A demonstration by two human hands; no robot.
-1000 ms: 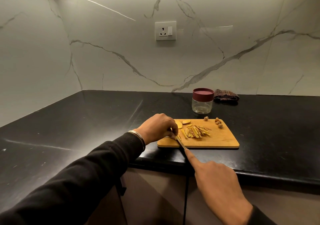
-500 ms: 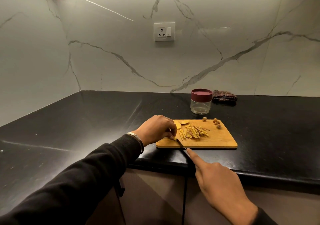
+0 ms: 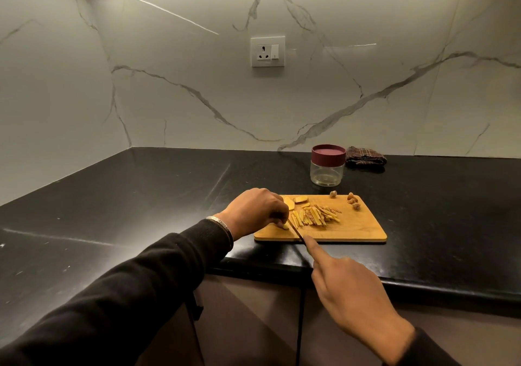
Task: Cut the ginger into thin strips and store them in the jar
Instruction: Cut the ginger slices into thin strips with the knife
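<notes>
Ginger slice (image 3: 285, 226) pinned under my left hand (image 3: 255, 210) fingertips, beside the blade.
My right hand (image 3: 348, 289) grips the knife (image 3: 296, 231), forefinger along its spine; I keep fingertips tucked and cuts narrow.

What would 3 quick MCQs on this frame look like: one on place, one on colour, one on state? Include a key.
1. Where does the jar stand?
A. On the board
B. On the counter behind the board
C. In the left hand

2. What colour is the jar's lid?
A. Dark red
B. Green
C. White

3. What is the jar's state?
A. Open and full of strips
B. Tipped on its side
C. Lid on, no strips inside

Key:
1 B: it stands on the black counter beyond the board, beside a folded cloth.
2 A: the lid is dark red above clear glass.
3 C: the lid is on, and the strips lie on the board, where the left hand and the knife in the right hand work.
</notes>
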